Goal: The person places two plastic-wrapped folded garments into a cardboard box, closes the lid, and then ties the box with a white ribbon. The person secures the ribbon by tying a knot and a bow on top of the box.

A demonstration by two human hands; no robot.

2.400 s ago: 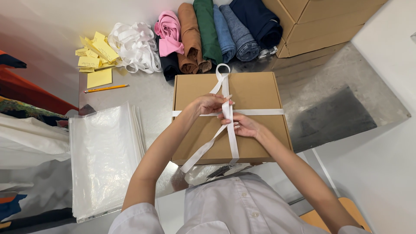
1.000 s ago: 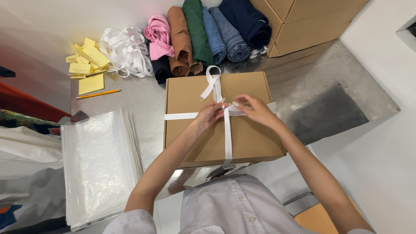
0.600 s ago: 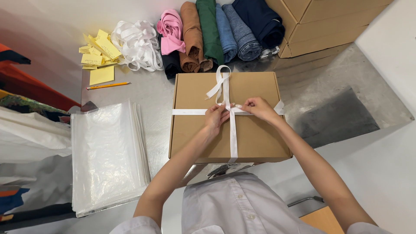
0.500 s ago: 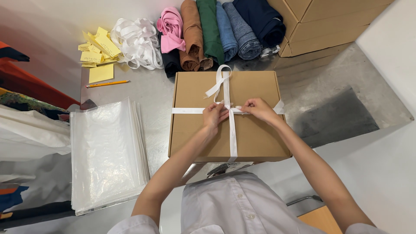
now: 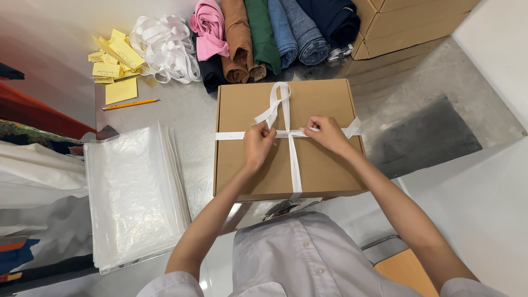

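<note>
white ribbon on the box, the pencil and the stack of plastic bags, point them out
white ribbon (image 5: 294, 165), head view, strip running down the lid
pencil (image 5: 131, 104), head view, middle of its shaft
stack of plastic bags (image 5: 135, 192), head view, centre of top bag

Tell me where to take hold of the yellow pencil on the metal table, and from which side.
Grip the pencil at its middle, coming straight down from above. It lies flat and nearly level on the bare table, alone, with the yellow notes just behind it, so a pinch across its thin shaft looks easiest. Both hands, left and right, are busy on the ribbon of the box.
</note>
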